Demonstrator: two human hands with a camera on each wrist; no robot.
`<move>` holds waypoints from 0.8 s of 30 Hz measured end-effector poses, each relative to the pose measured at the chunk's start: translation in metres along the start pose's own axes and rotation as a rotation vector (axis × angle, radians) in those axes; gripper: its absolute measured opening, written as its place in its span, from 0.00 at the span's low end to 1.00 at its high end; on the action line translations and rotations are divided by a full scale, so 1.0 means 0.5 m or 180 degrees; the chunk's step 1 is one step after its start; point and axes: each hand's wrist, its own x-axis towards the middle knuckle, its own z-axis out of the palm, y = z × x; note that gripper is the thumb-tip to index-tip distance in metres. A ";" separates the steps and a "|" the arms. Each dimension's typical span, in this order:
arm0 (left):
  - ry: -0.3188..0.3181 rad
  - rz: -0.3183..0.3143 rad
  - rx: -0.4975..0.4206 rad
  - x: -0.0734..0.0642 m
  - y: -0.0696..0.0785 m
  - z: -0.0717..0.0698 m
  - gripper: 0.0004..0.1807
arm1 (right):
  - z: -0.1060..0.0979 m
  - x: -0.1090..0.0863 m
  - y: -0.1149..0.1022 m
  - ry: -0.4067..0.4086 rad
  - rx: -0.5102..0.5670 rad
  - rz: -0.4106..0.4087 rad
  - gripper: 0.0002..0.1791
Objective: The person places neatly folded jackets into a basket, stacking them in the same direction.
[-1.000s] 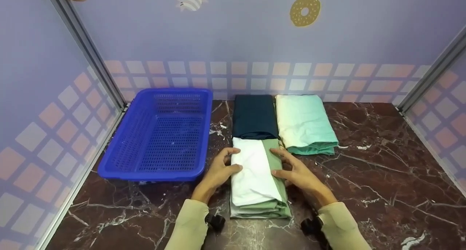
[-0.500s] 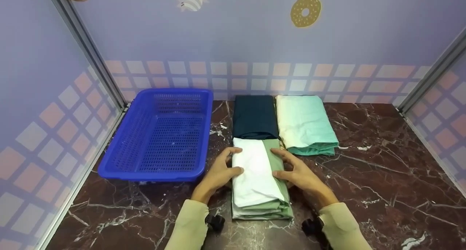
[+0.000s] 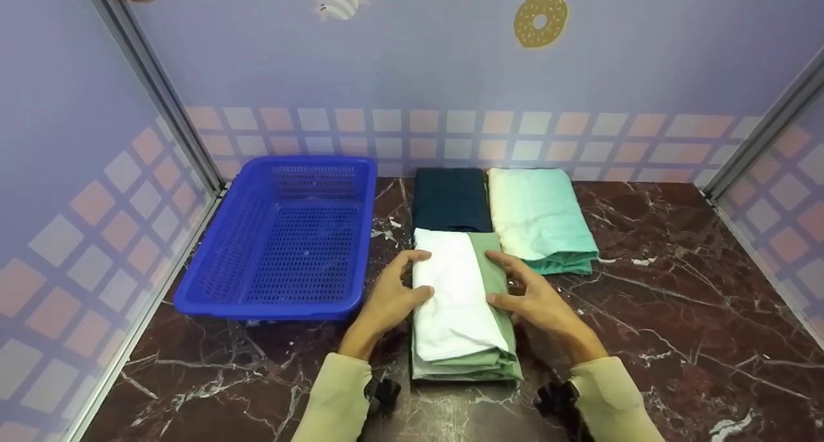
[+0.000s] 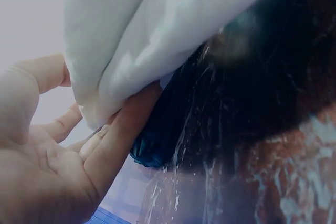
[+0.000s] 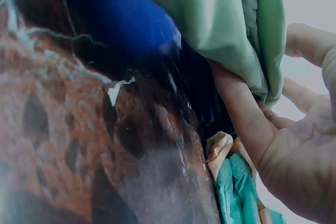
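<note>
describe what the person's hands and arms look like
The left hand and right hand wear no gloves. Plain, pale yellowish sleeves cover the arms up to near the hands. At the inner edge of each sleeve sits a small black device, its details too dark to make out.

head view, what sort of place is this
Probably a staged booth: patterned panels with metal corner strips stand on three sides of a marbled surface that bears a blue basket and folded cloths.
</note>
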 end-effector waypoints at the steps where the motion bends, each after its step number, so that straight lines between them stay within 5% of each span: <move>1: 0.0012 0.0011 -0.0006 0.000 0.001 0.000 0.31 | -0.001 0.000 -0.002 0.0021 -0.0008 -0.0009 0.44; 8: 0.0115 0.0089 -0.0051 0.003 0.015 0.000 0.31 | -0.004 0.004 -0.011 0.0091 0.0009 -0.0146 0.44; 18: -0.0027 -0.0124 -0.0358 0.000 0.047 -0.010 0.37 | 0.001 0.002 -0.033 0.0213 0.0116 -0.0161 0.44; 24: 0.0059 -0.0061 -0.0366 0.000 0.071 -0.025 0.36 | 0.016 0.005 -0.052 0.0255 0.0410 -0.0174 0.44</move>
